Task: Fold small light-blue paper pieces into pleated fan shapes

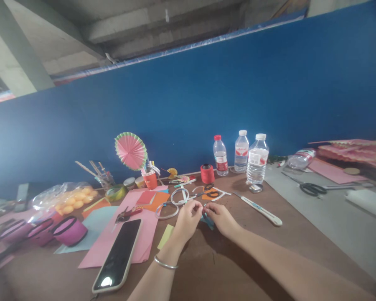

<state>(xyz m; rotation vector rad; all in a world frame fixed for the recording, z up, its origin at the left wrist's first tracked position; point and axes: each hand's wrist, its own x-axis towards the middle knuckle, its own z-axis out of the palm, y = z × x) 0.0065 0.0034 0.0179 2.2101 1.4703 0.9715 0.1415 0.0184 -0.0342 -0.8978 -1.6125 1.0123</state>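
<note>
So, a blue paper piece [208, 222] is being held low over the brown table [203, 284], right where the two hands nearly meet. It's gripped by the right hand [221, 217], thumb and fingers pinched around its upper end, with the rest left poking out below. The left hand [190, 219] is pinched closed too, fingertips brought up just beside the right's, but whether anything is caught in there can't be told, too much is covered. A silver bangle [165, 263] is worn on the left wrist.

Just beyond the fingers, black-handled scissors [212, 194] have been left on an orange paper scrap, with white paper strips [217, 196] scattered close by. Two clear rings are laid near the left hand, and a yellow-green paper slip [166, 236] is half tucked beside that forearm. Off to the right, a white-handled craft knife [261, 212] is laid flat at a slant.

Farther left, a smartphone [119, 255] is rested partly on pink paper sheets [146, 246]. At the back, a pleated pink-and-green paper fan [130, 151] is propped up by the red paper cup [150, 180], and three plastic bottles are lined up near the blue partition [188, 104].
</note>
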